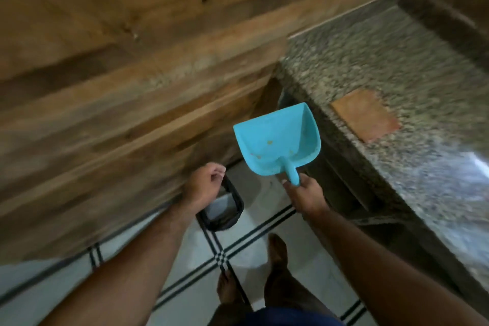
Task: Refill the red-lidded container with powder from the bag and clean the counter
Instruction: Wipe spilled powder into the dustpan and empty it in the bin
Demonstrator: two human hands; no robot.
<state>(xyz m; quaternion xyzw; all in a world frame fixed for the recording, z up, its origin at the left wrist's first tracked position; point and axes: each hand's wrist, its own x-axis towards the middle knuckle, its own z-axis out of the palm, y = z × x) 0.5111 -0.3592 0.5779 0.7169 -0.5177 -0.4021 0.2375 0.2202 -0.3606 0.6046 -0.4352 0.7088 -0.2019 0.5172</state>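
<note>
On the left a wooden wall (111,66) of planks fills most of the view; it is blurred. Near its lower edge the left hand (203,184) is closed into a fist, the fingers (218,171) curled tight around the rim of a black bin (225,210). The bin hangs tilted from this hand above the floor (190,254), and its inside looks pale; what is in it cannot be told. The floor has pale tiles with dark double lines, and the person's bare feet (276,249) stand on it below the bin.

To the right of the bin, the right hand (307,194) holds a blue dustpan (277,140) by its short handle. The fingers are wrapped together around the handle, and the open mouth of the pan points up and away from the person. A few small yellowish crumbs lie inside the pan. The dustpan is in the air, just beside the front edge of the surface (370,66).

The surface is speckled grey stone and goes to the right edge of the view. An orange-brown flat patch (365,115) lies on it near the front edge; what it is cannot be told. The red-lidded container and the bag are not in view.
</note>
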